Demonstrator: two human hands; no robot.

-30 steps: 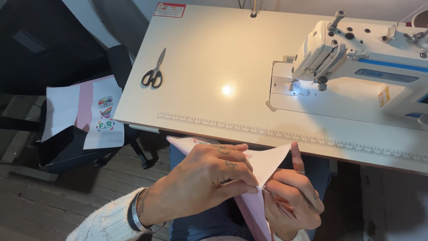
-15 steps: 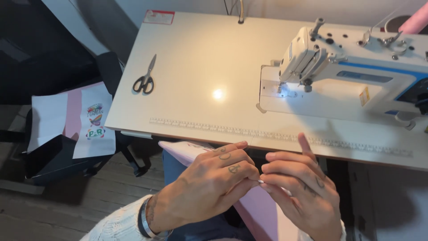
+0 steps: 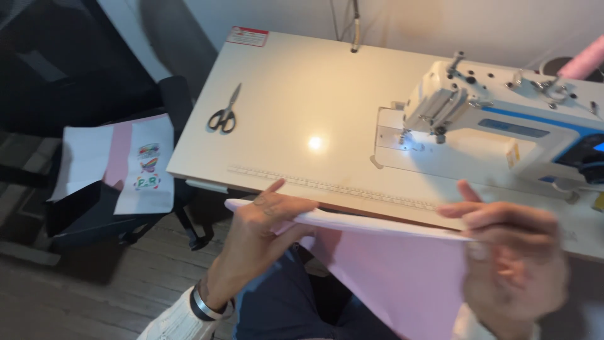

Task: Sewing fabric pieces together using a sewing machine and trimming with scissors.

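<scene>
Sewing workshop, pale table [image 3: 296,94] over dark wooden floor. Left hand [image 3: 267,230] pinches the near end of a pink-and-white fabric piece [image 3: 390,264]; right hand [image 3: 509,252], blurred, closes its fingers on the far end. Cloth is stretched flat between both grips, held above the lap, short of the table edge. Not yet under the lit sewing machine [image 3: 497,126]; stitching appears still ahead. Scissors [image 3: 224,113] lie well apart, left. Printed fabric panels [image 3: 123,167] rest on a chair.

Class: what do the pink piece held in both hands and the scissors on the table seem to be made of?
Pink piece: probably thin woven fabric, matte; it hangs limp between the left hand and right hand. Scissors: shiny metal blades, dark handles, likely plastic.
</scene>
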